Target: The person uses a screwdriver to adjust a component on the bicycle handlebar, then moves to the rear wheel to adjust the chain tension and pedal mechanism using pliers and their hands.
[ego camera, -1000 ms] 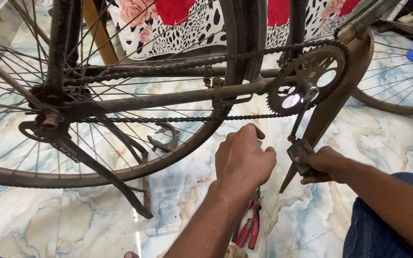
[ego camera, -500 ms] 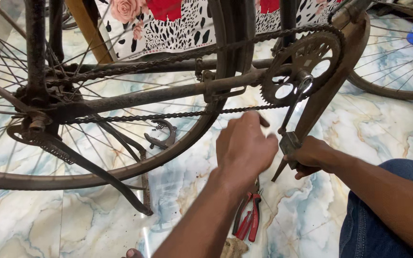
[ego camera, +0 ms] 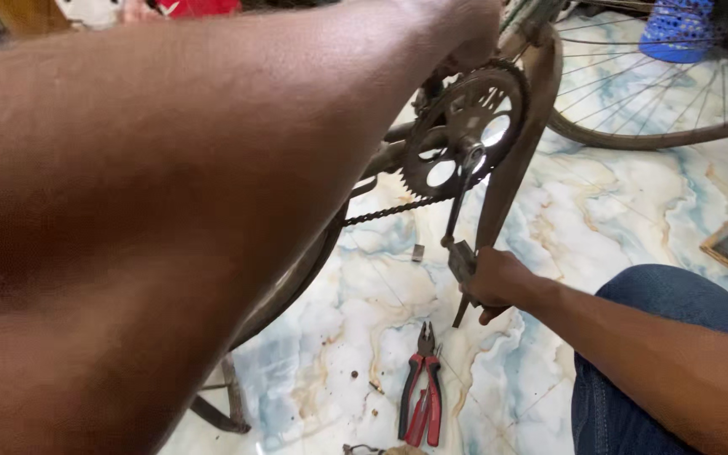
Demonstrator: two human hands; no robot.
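Two hands are busy on an old bike. Biggest of all is the left arm (ego camera: pixel 170 211), which fills most of the view and reaches up over the bike. The left hand (ego camera: pixel 469 34) is at the top, just above the toothed chain wheel (ego camera: pixel 463 128), and its fingers are hard to see, so I cannot tell if it grips anything. A front wheel (ego camera: pixel 659 101) lies behind on the marble floor (ego camera: pixel 625 219), with a blue basket (ego camera: pixel 676 29) past it. The chain (ego camera: pixel 389 211) hangs from the toothed wheel. The right hand (ego camera: pixel 497 282) is curled tight around the pedal (ego camera: pixel 463 259), low beside the frame. Red pliers (ego camera: pixel 421 388) lie on the floor below it.
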